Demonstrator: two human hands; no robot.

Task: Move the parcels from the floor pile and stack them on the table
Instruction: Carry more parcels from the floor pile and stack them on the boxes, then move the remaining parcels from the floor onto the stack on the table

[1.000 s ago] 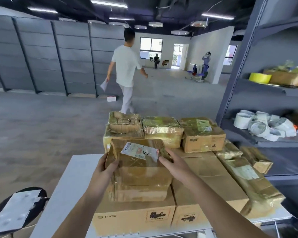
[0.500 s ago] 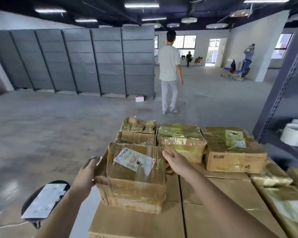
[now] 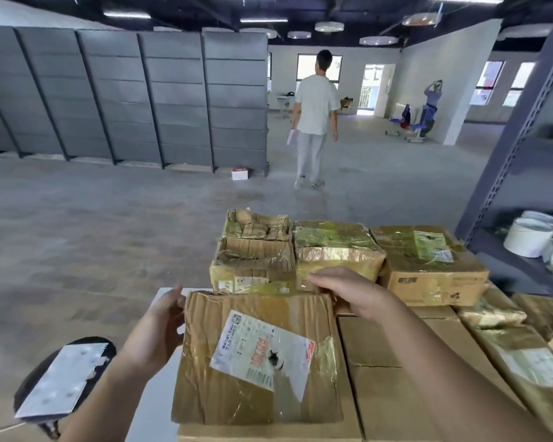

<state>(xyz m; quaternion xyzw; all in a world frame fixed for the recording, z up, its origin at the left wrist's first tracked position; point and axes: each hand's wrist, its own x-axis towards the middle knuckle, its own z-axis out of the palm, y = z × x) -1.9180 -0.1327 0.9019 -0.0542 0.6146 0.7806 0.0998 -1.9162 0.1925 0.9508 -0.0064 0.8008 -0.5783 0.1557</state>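
Parcel (image 3: 201, 362) held by left hand (image 3: 154, 333), right hand (image 3: 358, 295) — label (image 3: 262, 349) text unreadable.

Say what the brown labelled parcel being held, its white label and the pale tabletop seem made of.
The brown labelled parcel looks like corrugated cardboard, ribbed and creased, under glossy clear tape that glints. Its white label is printed paper, probably adhesive, worn at one edge. The pale tabletop is smooth and matt, perhaps laminate or painted board; unclear.

Your parcel (image 3: 211, 378) is brown corrugated cardboard under glossy yellowish tape; its label (image 3: 259, 349) is white with red print and a black barcode. The worktop (image 3: 155, 416) is white, the floor (image 3: 109, 234) mottled grey.
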